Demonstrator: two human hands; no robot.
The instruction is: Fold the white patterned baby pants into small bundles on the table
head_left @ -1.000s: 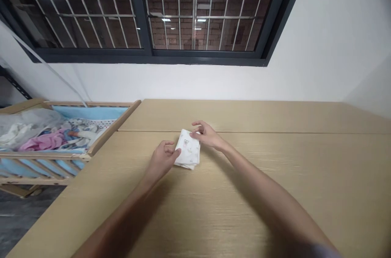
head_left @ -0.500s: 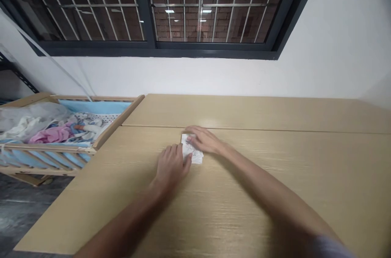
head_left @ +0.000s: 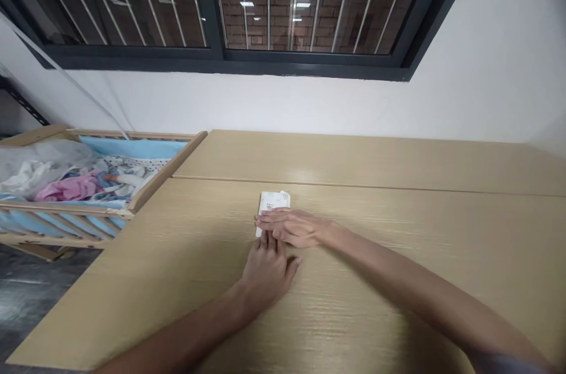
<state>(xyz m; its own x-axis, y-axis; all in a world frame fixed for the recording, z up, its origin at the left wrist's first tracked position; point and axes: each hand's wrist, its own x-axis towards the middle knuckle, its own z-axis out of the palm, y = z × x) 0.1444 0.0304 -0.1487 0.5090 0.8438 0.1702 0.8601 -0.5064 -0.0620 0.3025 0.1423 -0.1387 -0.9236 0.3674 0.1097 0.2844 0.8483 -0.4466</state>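
Observation:
A small white folded piece, cloth or paper, with a faint printed pattern (head_left: pixel 273 200) lies flat on the pale wooden table (head_left: pixel 354 279). Across its near half rests my right hand (head_left: pixel 294 226), fingers stretched out flat and pointing left. Just below, my left hand (head_left: pixel 267 268) lies with its fingers extended forward, the tips on the near edge of the white piece and partly under my right fingers. Its thumb stands apart to the right. Neither hand grips anything. The lower part of the white piece is mostly hidden by my hands.
To the left stands a wooden crib (head_left: pixel 165 176) with blue lining, holding a pink cloth (head_left: pixel 71 186), other crumpled fabrics and a clear plastic bag. A seam (head_left: pixel 354 186) runs across the table. Behind are a white wall and a barred, dark-framed window (head_left: pixel 247 61).
My right hand has moved from the top of the white piece down across its near half and flattened. My left hand has shifted from its left side to its near edge.

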